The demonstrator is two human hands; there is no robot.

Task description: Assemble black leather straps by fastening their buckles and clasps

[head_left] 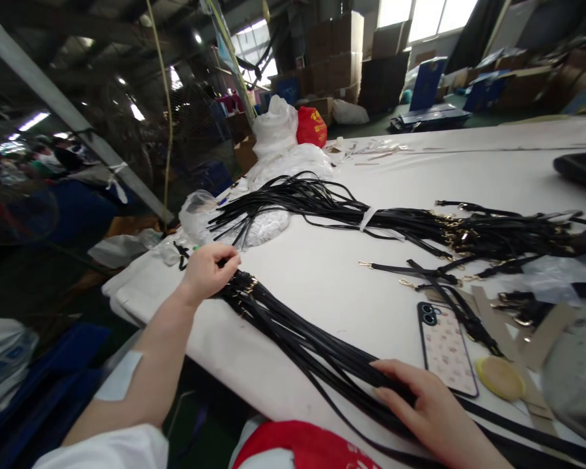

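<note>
A long bundle of black straps [312, 332] runs diagonally along the near side of the white table, gold-coloured clasps at its left end. My left hand [212, 270] is closed round that clasp end, fingers curled. Farther right, my right hand [413, 397] rests over the straps, thumb and fingers wrapped round part of the bundle. Behind lies a second bundle of black straps [322, 202], tied with a white band [368, 218], its gold clasps toward the right. A few loose straps [410, 270] lie in front of it.
On the white table [322, 280], a patterned phone [446, 348] lies at the right beside a round yellow disc [501, 378] and cardboard strips. White plastic bags [276, 127] and a red bag [311, 127] stand at the far left corner. A dark object [581, 170] sits at the right edge.
</note>
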